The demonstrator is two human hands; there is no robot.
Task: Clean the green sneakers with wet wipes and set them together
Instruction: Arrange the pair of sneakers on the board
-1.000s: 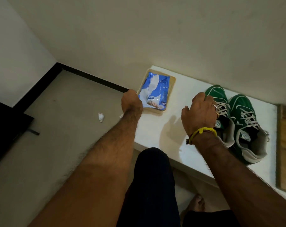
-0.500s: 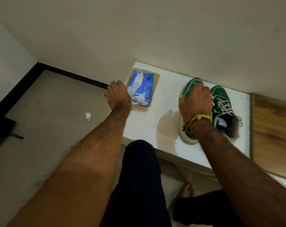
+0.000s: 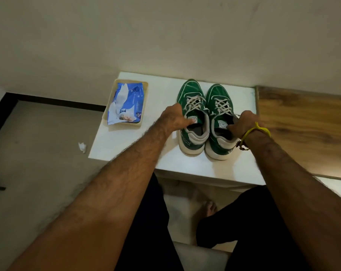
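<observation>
— Both grips are on: left hand (image 3: 174, 119) pinches the collar of the left green sneaker (image 3: 193, 116), right hand (image 3: 242, 125) clutches the collar of the right green sneaker (image 3: 220, 122).

— Side by side, touching, toes to the wall, on the white tabletop (image 3: 162, 98)!

— And the wet wipes pack (image 3: 126, 104) sits in its beige tray (image 3: 144, 85), well left.

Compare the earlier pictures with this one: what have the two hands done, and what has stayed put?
The left hand left the tray edge and crossed to grip the left sneaker at its collar. The right hand shifted from that sneaker to grip the right sneaker. The pair now stands side by side, toes to the wall. The wipes pack stayed in the tray, and the crumpled wipe on the floor.
</observation>
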